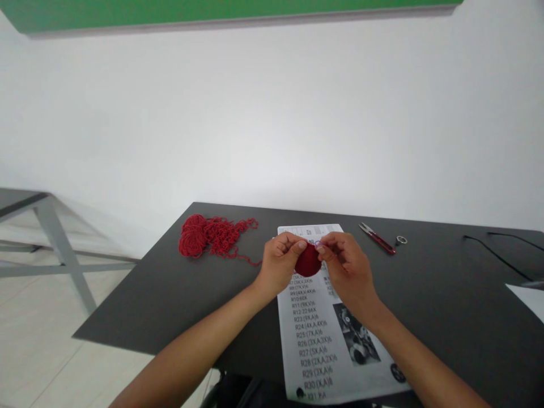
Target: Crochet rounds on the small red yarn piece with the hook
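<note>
A dark red crocheted piece (308, 262), rounded at the bottom, is held up between both hands above the printed sheet. My left hand (278, 258) pinches its upper left edge between thumb and fingers. At the upper right edge, my right hand (346, 263) has thumb and fingertips closed on a small purple stitch marker (318, 243), which shows as a thin loop. A strand of red yarn (249, 260) runs from the left toward my left hand. Part of the piece's edge is hidden behind the fingers.
Loose red yarn (195, 235) lies at the table's far left. Under my hands is a printed pattern sheet (314, 340). Red-handled thread snips (378, 239) with a ring lie at the back right, dark eyeglasses temples (497, 258) farther right. A white wall stands behind.
</note>
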Tool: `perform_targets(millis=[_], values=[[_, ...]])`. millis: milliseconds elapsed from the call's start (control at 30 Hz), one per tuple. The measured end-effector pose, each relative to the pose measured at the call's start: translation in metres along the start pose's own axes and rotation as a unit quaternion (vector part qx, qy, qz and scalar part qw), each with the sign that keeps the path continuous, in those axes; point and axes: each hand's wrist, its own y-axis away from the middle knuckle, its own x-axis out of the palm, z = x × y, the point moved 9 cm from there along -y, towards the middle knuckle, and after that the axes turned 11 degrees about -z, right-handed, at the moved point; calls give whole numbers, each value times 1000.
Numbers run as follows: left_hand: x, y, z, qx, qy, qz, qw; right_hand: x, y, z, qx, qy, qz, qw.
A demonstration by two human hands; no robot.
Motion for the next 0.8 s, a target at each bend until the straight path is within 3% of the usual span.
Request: perform_targets(millis=[133, 300, 500, 667, 800], values=[[0, 2, -3, -9, 9, -3, 1000, -3, -2, 5, -43, 42, 11, 998], [0, 4, -6, 12, -10, -2, 1000, -2, -3, 4, -46, 36, 20, 998], [-3, 8, -18, 112, -106, -16, 988, 7, -2, 6, -70, 37, 62, 995], [-3, 14, -26, 154, -158, -15, 975, 12, -1, -2, -41, 17, 85, 995], [-3, 12, -27, 151, -161, -17, 975, 6, -2, -6, 9, 18, 46, 999]])
